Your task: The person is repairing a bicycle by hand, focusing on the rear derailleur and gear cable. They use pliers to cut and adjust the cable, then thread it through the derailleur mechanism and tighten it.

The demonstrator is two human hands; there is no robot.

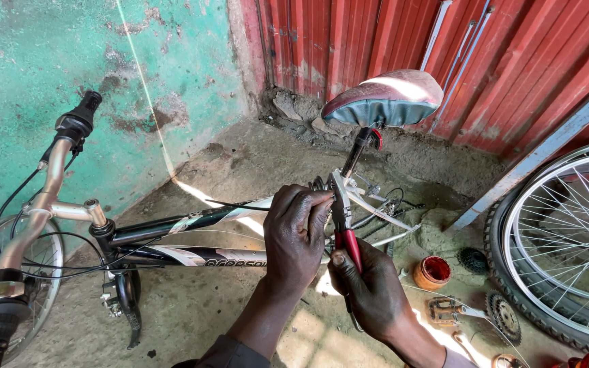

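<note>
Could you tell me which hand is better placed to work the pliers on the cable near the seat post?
The right hand: it already holds the red-handled pliers, whose tip sits at the bicycle frame. The left hand grips the frame, steadying it.

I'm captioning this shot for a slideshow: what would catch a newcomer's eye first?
At centre, the left hand grips the bicycle frame while the right hand works red-handled pliers below the grey saddle. Behind stands a red corrugated wall, and a loose spoked wheel leans at the right.
</note>
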